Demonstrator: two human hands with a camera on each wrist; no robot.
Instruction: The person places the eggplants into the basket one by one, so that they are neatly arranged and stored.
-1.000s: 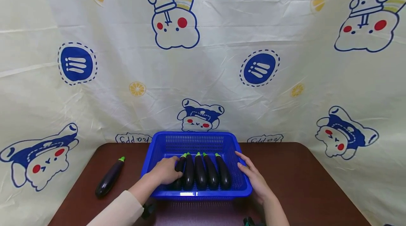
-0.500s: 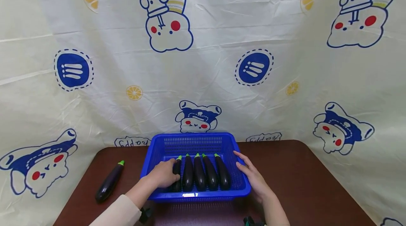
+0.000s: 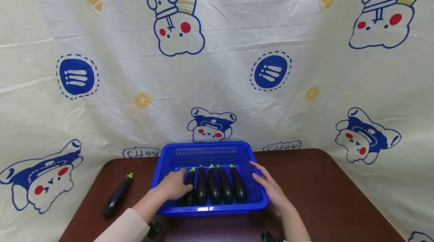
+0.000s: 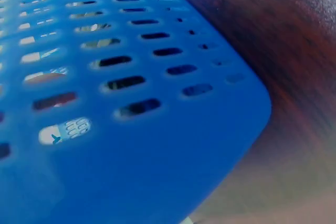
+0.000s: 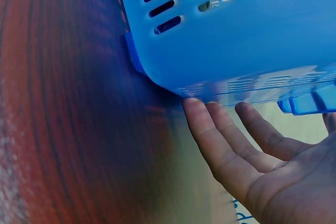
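A blue plastic basket [image 3: 234,207] with slotted walls sits on the table. Several dark eggplants with green stem ends lie side by side inside it. At the basket's left, my left hand [image 3: 174,184] reaches over the wall and holds the leftmost eggplant [image 3: 190,191], its thumb on the near side; part of that eggplant is hidden under the hand. The fingers of my right hand [image 3: 271,191] touch the basket's right side from outside, fairly straight in the right wrist view. The left wrist view shows the basket wall [image 4: 147,156] but no fingers clearly.
One more eggplant [image 3: 118,195] lies on the brown table [image 3: 315,189] to the left of the basket, stem pointing away. Behind the table hangs a pale printed cloth [image 3: 230,80], close to the basket's far side.
The leftmost eggplant has shifted slightly left with my left hand, widening the gap beside its neighbour. My right hand stays at the basket's side. The head view has tilted slightly.
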